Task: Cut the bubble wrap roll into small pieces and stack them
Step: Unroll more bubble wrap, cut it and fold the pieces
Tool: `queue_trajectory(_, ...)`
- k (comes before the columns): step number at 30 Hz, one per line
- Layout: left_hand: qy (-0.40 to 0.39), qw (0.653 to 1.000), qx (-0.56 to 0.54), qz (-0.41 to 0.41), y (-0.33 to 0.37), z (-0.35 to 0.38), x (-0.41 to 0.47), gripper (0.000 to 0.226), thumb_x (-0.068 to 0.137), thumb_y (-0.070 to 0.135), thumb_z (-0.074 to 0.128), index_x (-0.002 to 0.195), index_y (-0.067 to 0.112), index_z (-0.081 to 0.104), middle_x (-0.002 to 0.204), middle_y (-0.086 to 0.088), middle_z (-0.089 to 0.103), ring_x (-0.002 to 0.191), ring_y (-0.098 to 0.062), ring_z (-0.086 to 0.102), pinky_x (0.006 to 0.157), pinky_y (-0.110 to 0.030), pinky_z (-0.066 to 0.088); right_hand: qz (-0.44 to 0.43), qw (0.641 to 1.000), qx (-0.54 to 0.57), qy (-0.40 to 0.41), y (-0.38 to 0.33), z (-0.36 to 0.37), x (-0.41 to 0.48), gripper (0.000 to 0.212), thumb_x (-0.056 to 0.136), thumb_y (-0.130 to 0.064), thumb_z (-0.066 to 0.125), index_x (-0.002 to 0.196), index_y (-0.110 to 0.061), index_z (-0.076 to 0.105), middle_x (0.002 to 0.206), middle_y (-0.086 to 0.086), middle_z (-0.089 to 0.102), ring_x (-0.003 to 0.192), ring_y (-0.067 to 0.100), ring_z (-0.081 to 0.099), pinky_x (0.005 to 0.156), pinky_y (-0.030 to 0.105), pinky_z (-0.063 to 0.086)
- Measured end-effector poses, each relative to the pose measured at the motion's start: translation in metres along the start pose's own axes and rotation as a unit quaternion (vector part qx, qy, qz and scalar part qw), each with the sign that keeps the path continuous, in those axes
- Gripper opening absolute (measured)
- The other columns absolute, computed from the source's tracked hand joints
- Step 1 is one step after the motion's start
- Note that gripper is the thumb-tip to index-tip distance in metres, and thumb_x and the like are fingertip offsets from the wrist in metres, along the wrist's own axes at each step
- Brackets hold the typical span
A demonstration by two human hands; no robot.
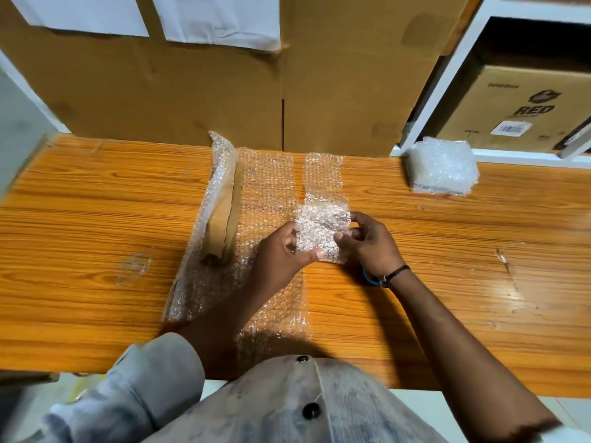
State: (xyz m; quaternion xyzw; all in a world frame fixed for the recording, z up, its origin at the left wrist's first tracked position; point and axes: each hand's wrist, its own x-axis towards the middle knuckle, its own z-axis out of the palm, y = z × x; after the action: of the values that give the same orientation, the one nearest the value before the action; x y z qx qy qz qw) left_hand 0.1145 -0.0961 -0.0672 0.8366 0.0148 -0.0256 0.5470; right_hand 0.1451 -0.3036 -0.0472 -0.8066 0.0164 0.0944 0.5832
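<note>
Orange wood makes up the table, and big brown boxes stand along its back edge. Near the middle, the left hand pinches one side of a small piece of bubble wrap, and the right hand pinches the other side (a blue handle peeks out under that wrist). Just behind the piece, a strip lies flat. Left of it, the bubble wrap roll lies partly unrolled. A stack of cut pieces sits near the back right corner.
</note>
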Motion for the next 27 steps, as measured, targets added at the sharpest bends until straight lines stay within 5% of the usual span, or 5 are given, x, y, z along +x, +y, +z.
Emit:
queue_trajectory(5, 0.033, 0.996, 0.077, 0.040, -0.010, -0.005, -0.011, 0.088, 0.077, 0.063, 0.079, 0.152, 0.042, 0.038, 0.097, 0.013, 0.070, 0.096, -0.002, 0.067, 0.082, -0.031, 0.056, 0.023, 0.995, -0.091, 0.021, 0.005, 0.004, -0.005, 0.046, 0.092, -0.029, 0.071, 0.134, -0.025, 0.052, 0.084, 0.016, 0.075, 0.078, 0.039, 0.072, 0.073, 0.048, 0.058)
queue_trajectory(9, 0.023, 0.993, 0.096, 0.060, -0.014, -0.003, -0.020, 0.095, 0.082, 0.051, 0.081, 0.160, 0.038, 0.028, 0.084, 0.016, 0.071, 0.087, 0.005, 0.066, 0.085, -0.017, 0.049, 0.028, 0.987, -0.146, 0.067, 0.010, 0.012, -0.010, 0.052, 0.098, -0.025, 0.065, 0.146, -0.022, 0.048, 0.094, 0.010, 0.076, 0.077, 0.024, 0.069, 0.066, 0.030, 0.047)
queue_trajectory(13, 0.017, 0.994, 0.098, 0.054, -0.017, -0.003, -0.025, 0.093, 0.083, 0.047, 0.083, 0.159, 0.039, 0.030, 0.084, 0.018, 0.071, 0.089, 0.010, 0.063, 0.081, -0.002, 0.037, -0.023, 0.968, -0.229, 0.104, 0.008, 0.018, -0.016, 0.061, 0.096, -0.021, 0.065, 0.151, -0.010, 0.042, 0.102, 0.014, 0.074, 0.096, 0.035, 0.067, 0.077, 0.035, 0.048)
queue_trajectory(19, 0.069, 0.969, 0.209, 0.110, -0.015, -0.002, -0.016, 0.079, 0.082, 0.052, 0.078, 0.152, 0.042, 0.042, 0.100, 0.022, 0.065, 0.099, -0.009, 0.053, 0.083, -0.033, 0.039, -0.285, 0.854, -0.428, 0.081, 0.013, 0.023, -0.037, 0.052, 0.094, -0.028, 0.050, 0.142, -0.009, 0.054, 0.145, 0.012, 0.054, 0.135, 0.035, 0.047, 0.105, 0.049, 0.042)
queue_trajectory(27, 0.052, 0.904, 0.378, 0.193, -0.025, -0.004, 0.000, 0.064, 0.084, 0.051, 0.072, 0.144, 0.042, 0.053, 0.145, 0.004, 0.047, 0.128, -0.028, 0.040, 0.094, -0.045, 0.037, -0.267, 0.822, -0.502, 0.003, 0.040, 0.024, -0.044, 0.053, 0.104, -0.042, 0.046, 0.149, -0.015, 0.050, 0.160, 0.007, 0.042, 0.153, 0.025, 0.029, 0.117, 0.044, 0.020)
